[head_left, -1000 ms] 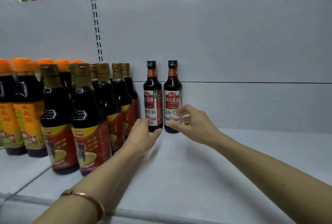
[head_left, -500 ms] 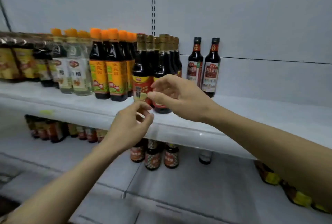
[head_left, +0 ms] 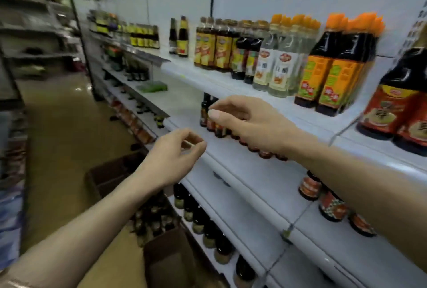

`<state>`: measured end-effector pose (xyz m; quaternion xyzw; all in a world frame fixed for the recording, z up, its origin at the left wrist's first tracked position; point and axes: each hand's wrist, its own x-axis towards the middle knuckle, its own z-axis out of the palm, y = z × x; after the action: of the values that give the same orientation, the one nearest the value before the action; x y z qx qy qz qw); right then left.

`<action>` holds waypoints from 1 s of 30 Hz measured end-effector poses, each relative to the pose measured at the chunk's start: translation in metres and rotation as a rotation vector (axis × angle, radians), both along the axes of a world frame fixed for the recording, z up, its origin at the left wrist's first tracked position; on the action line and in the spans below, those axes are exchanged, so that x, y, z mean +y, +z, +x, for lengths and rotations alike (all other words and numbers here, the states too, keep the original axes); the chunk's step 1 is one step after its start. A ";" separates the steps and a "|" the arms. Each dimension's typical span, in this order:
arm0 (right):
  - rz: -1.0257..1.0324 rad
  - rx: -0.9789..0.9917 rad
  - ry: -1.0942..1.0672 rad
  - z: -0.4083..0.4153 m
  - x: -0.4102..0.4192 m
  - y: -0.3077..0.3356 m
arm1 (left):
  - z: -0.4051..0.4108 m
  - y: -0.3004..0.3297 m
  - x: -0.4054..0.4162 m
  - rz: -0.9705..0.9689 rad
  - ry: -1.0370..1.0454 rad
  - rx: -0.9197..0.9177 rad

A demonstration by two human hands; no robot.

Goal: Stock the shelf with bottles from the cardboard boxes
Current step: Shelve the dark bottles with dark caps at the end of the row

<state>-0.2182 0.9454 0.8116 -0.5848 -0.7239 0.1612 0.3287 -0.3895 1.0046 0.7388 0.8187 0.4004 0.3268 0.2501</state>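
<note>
My left hand [head_left: 172,157] hangs in the air in front of the white shelf [head_left: 242,167], fingers loosely curled and holding nothing. My right hand [head_left: 249,121] is a little higher and to the right, also empty with its fingers apart. A cardboard box [head_left: 159,225] packed with dark bottles stands on the floor below my left forearm, against the shelf's foot. Orange-capped dark bottles [head_left: 335,65] and clear bottles [head_left: 277,61] stand in rows on the upper shelf.
A second brown box [head_left: 111,172] sits on the floor behind the first. Small dark bottles [head_left: 215,121] line the middle shelf behind my right hand. Large red-labelled bottles [head_left: 399,100] stand at far right. The aisle floor [head_left: 57,125] stretches left.
My view swung left and down from the two bottles at the shelf's back. Both hands drew back from the shelf, empty. The boxes on the floor have come into view.
</note>
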 end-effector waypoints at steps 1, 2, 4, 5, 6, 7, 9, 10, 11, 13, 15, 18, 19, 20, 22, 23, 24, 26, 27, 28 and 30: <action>-0.027 0.000 0.042 -0.011 0.015 -0.002 | -0.015 -0.004 0.010 0.003 0.031 0.007; -0.054 -0.010 0.082 -0.021 0.032 -0.004 | -0.029 -0.009 0.020 0.014 0.063 0.021; -0.080 -0.045 0.157 -0.041 0.068 -0.012 | -0.056 -0.017 0.042 0.020 0.122 0.054; -0.079 -0.057 0.192 -0.051 0.086 -0.016 | -0.069 -0.020 0.054 0.006 0.151 0.068; -0.071 -0.060 0.223 -0.061 0.106 -0.020 | -0.082 -0.023 0.067 -0.009 0.184 0.080; -0.057 -0.058 0.250 -0.071 0.126 -0.024 | -0.094 -0.025 0.081 -0.016 0.220 0.093; -0.036 -0.047 0.292 -0.090 0.166 -0.030 | -0.118 -0.025 0.111 -0.020 0.289 0.113; -0.033 -0.037 0.308 -0.097 0.185 -0.032 | -0.128 -0.024 0.126 -0.027 0.318 0.128; -0.033 -0.030 0.328 -0.104 0.204 -0.035 | -0.138 -0.022 0.142 -0.034 0.344 0.147; -0.036 -0.042 0.369 -0.116 0.241 -0.040 | -0.154 -0.020 0.172 -0.035 0.391 0.162; -0.045 -0.037 0.402 -0.127 0.276 -0.047 | -0.168 -0.023 0.197 -0.030 0.434 0.158; -0.109 0.026 0.431 -0.148 0.325 -0.059 | -0.190 -0.034 0.228 -0.062 0.466 0.161; -0.133 0.024 0.447 -0.157 0.339 -0.063 | -0.197 -0.039 0.237 -0.074 0.475 0.165; -0.149 0.007 0.468 -0.165 0.353 -0.067 | -0.205 -0.044 0.246 -0.087 0.485 0.168; -0.181 -0.020 0.503 -0.184 0.381 -0.075 | -0.222 -0.056 0.265 -0.126 0.515 0.148; -0.198 -0.027 0.511 -0.193 0.394 -0.078 | -0.232 -0.062 0.275 -0.149 0.530 0.133; -0.213 -0.032 0.515 -0.203 0.408 -0.082 | -0.241 -0.068 0.286 -0.167 0.539 0.115; -0.230 -0.042 0.518 -0.222 0.437 -0.091 | -0.260 -0.080 0.313 -0.197 0.530 0.079; -0.237 -0.045 0.514 -0.231 0.451 -0.096 | -0.269 -0.084 0.329 -0.210 0.517 0.075; -0.245 -0.045 0.504 -0.240 0.466 -0.100 | -0.278 -0.088 0.346 -0.219 0.500 0.078; -0.259 -0.050 0.480 -0.257 0.497 -0.108 | -0.297 -0.093 0.385 -0.214 0.466 0.080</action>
<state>-0.4756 1.4427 0.7035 -0.4374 -0.8231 0.3112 0.1854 -0.6864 1.3899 0.6456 0.6856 0.6199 0.2988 0.2372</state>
